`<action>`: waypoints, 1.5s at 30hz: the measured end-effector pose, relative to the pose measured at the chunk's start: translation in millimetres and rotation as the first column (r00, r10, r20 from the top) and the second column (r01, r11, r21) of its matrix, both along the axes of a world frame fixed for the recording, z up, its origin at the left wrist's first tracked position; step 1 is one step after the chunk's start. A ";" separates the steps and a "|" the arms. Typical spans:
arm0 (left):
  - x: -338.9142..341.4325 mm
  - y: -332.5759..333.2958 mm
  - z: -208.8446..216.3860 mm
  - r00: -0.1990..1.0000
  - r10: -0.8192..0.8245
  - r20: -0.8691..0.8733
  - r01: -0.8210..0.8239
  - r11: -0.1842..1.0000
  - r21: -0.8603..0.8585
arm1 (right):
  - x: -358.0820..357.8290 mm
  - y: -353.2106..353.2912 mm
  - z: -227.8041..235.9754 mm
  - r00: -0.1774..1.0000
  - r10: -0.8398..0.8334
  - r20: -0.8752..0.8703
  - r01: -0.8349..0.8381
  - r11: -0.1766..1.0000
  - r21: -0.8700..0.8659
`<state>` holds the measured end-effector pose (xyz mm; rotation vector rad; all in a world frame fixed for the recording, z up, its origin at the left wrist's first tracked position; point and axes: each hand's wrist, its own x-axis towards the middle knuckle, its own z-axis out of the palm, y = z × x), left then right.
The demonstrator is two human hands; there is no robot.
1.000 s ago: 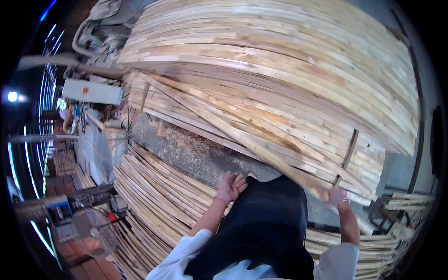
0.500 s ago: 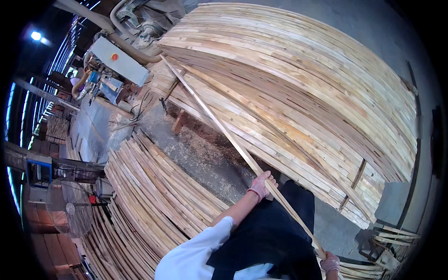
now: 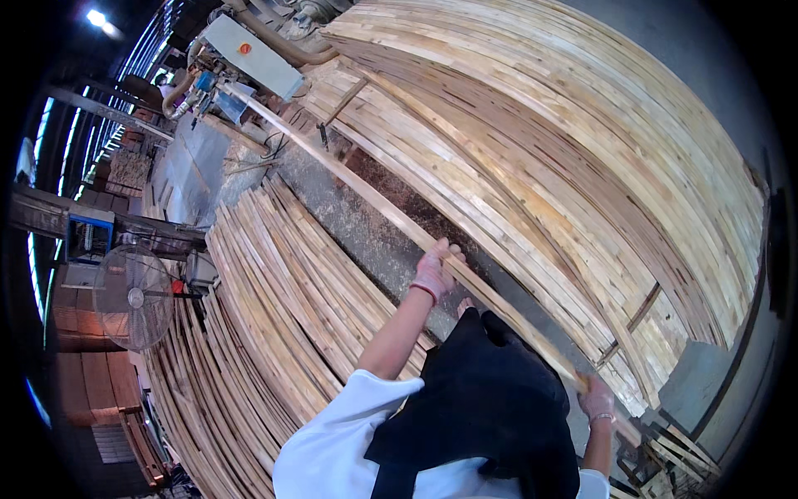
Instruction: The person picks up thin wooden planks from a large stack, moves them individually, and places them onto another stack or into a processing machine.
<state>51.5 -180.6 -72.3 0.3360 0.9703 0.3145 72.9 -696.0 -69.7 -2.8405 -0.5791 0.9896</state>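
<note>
A long, thin wooden strip (image 3: 366,193) runs slantwise in front of me, its far end close to the machine at the upper left. My left hand (image 3: 436,268), in a pale glove with a red cuff, is closed around the strip near its middle. Farther back along it, by my right side, my right hand (image 3: 597,397) grips the same strip, also gloved. To the right of the strip lies a broad stack of wooden strips (image 3: 532,116), with one loose strip slanting across its top. Another stack of strips (image 3: 283,291) lies to my left.
The machine has a light grey control box (image 3: 253,56) with a red-orange knob. Sawdust (image 3: 366,241) covers the floor between the stacks. A round caged fan (image 3: 133,298) stands at the left. Short offcuts (image 3: 682,453) lie at the lower right. A person (image 3: 163,83) is far off beyond the machine.
The strip's far end has swung left, from above the right-hand stack to near the machine. Both hands stay closed on it and have moved with it. My view has shifted too.
</note>
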 end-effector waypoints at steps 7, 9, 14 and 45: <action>-15.8 -90.4 0.1 0.923 -0.346 0.168 0.371 0.917 -0.149 | 42.5 135.9 95.0 0.993 -0.023 0.119 0.005 0.988 0.155; -30.3 -132.0 -2.9 0.850 -0.526 0.022 0.525 0.845 -0.096 | 35.8 127.4 76.8 0.989 -0.053 0.140 -0.017 0.890 0.456; -41.5 -56.9 47.0 0.660 -0.750 -0.049 0.747 0.647 0.154 | 49.7 36.1 125.7 0.985 -0.168 -0.036 0.171 0.980 0.105; -7.9 181.6 37.8 0.981 0.010 0.194 -0.074 0.943 0.323 | 94.4 382.6 0.7 0.866 0.025 -0.499 0.201 0.897 0.393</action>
